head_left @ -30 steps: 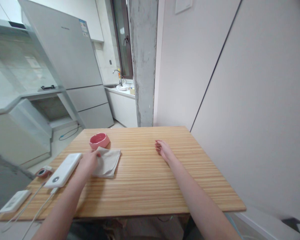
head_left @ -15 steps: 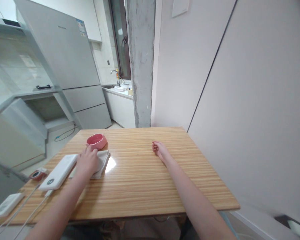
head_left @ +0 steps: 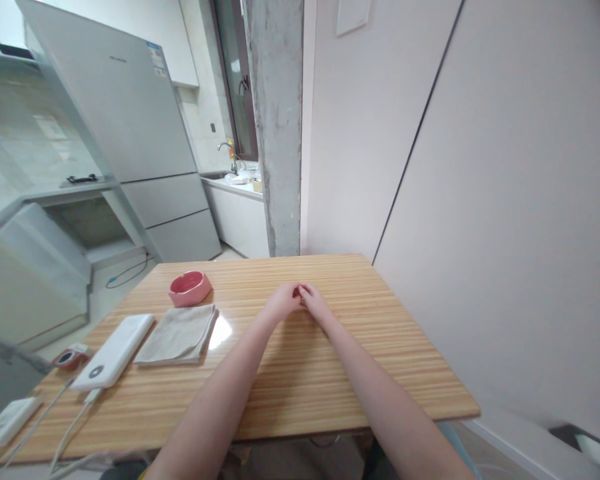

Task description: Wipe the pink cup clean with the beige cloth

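Observation:
My left hand (head_left: 283, 300) and my right hand (head_left: 314, 301) meet over the middle of the wooden table (head_left: 380, 373). Their fingertips touch, and the fingers of both are curled inward. Anything between them is too small or too hidden to make out. To the left of my hands lies a folded grey-beige cloth (head_left: 177, 333), flat on the tabletop. Just behind the cloth stands a pink ashtray (head_left: 191, 293) with notches in its rim.
A white power bank (head_left: 117, 347) with a cable plugged in lies left of the cloth. Beyond it are a small reddish-brown device (head_left: 70, 358) and a white box (head_left: 10, 421) at the left edge. A fridge (head_left: 115, 100), concrete pillar (head_left: 279, 133) and white wall (head_left: 480, 200) surround the table.
My left hand has moved right, from over the cloth beside the ashtray to my right hand. The cloth is now uncovered. My right hand has stayed about where it was.

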Available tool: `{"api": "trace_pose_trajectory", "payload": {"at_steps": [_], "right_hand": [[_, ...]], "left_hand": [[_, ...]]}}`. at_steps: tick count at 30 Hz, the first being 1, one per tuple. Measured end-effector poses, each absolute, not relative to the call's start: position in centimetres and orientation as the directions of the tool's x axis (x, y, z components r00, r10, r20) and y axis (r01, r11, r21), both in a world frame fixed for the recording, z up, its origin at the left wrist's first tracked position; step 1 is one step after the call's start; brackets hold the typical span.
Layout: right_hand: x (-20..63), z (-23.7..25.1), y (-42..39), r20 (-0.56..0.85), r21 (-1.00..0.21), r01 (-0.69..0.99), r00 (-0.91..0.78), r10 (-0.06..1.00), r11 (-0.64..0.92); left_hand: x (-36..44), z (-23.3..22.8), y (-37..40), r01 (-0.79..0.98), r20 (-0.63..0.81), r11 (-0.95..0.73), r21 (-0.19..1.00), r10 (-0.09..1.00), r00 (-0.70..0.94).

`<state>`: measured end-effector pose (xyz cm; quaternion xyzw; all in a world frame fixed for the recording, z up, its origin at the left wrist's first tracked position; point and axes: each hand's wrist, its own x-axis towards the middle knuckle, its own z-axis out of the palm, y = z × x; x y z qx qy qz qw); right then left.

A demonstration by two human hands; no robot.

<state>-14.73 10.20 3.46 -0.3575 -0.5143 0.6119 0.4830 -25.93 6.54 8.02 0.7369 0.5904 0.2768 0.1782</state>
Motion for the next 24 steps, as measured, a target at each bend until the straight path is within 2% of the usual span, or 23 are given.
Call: {"api": "trace_pose_trajectory", "payload": {"at_steps": [5,9,13,24], "right_hand": [[-14.4,2.3,10.3,0.198,-0.98,-0.088,-0.272,0.942,0.18],[-14.5,1.8,10.2,0.254,-0.962,0.018,-0.314,0.915,0.274],[-14.6,2.0,10.1,0.261,-0.952,0.081,-0.295,0.919,0.296],[-14.6,2.6,9.9,0.245,-0.953,0.105,-0.287,0.926,0.284]], "left_hand": [[-26.1,4.9,7.6,0.649,0.312,-0.331,0.686,0.938,0.148],[-26.4,4.0,7.1,0.586,0.303,-0.343,0.734,0.938,0.17],[-26.1,4.4,6.9,0.628,0.293,-0.321,0.709,0.944,0.152],[-26.1,4.3,6.8,0.618,0.297,-0.335,0.711,0.94,0.167]]}}
